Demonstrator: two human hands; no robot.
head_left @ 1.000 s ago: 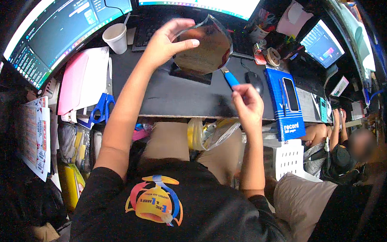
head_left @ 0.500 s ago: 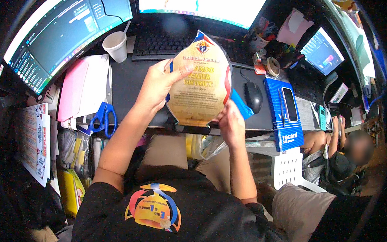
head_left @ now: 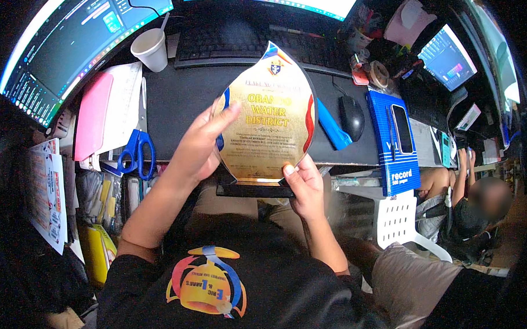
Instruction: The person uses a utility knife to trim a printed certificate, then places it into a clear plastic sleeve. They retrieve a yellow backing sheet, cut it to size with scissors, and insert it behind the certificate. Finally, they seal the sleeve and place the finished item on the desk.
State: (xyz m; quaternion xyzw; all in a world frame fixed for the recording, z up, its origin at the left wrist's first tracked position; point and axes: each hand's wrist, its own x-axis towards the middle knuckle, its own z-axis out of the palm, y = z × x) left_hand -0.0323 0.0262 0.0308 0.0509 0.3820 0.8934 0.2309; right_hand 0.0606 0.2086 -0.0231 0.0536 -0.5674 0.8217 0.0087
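Between my hands is an award plaque (head_left: 268,126), flame-shaped and gold-faced, with a crest at its pointed top and red and blue ribbon bands along its sides. Its dark base (head_left: 253,191) shows along the bottom. My left hand (head_left: 202,140) grips the left edge, thumb on the face. Low on the right side, my right hand (head_left: 303,183) clasps the plaque near the base, thumb on the front and the other fingers partly hidden behind. The plaque is held above the desk's front edge and my lap, its face toward me.
Behind the plaque stand a keyboard (head_left: 242,46) and a white cup (head_left: 151,51). Blue scissors (head_left: 137,154) lie left, beside a pink folder (head_left: 93,106). To the right are a blue flat item (head_left: 335,130), a mouse (head_left: 351,118), and a blue record book (head_left: 394,166) bearing a phone (head_left: 401,129). Another person (head_left: 474,209) sits far right.
The plaque has come lower and nearer to me, and its dark base now shows. My left hand has moved down with it; my right thumb has come onto the front face.
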